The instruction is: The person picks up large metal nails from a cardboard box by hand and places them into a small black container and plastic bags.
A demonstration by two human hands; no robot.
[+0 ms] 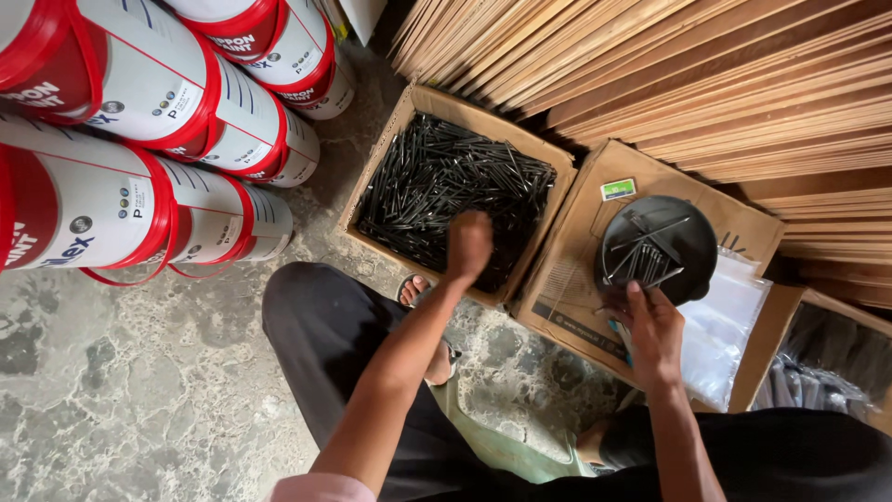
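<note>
The head camera looks straight down on a person crouched on a mottled stone floor (139, 390), dark trousers filling the lower middle.

The left hand (468, 244) reaches forward over an open cardboard box (409, 112) heaped with long black nails (446, 181). The hand is blurred and looks loosely bunched, knuckles up, right at the near edge of the heap; whether it grips any nails cannot be told. The box's near wall lies just under the wrist, and a sandalled foot (418, 290) shows just behind it, toward the body.

The right hand (653, 333) sits at the near rim of a round black pan (692, 265), fingers curled onto its edge so that it holds the pan. A small scatter of the same nails lies in the pan, just beyond the fingertips. The pan rests on a closed flat carton (576, 270), which touches the nail box on the left hand's side. Clear plastic bags (729, 321) lie just outside the right hand.

Beyond both hands lean stacked plywood sheets (706, 74). Far to the outside of the left hand lie white paint buckets with red lids and handles (158, 102), stacked on their sides.
</note>
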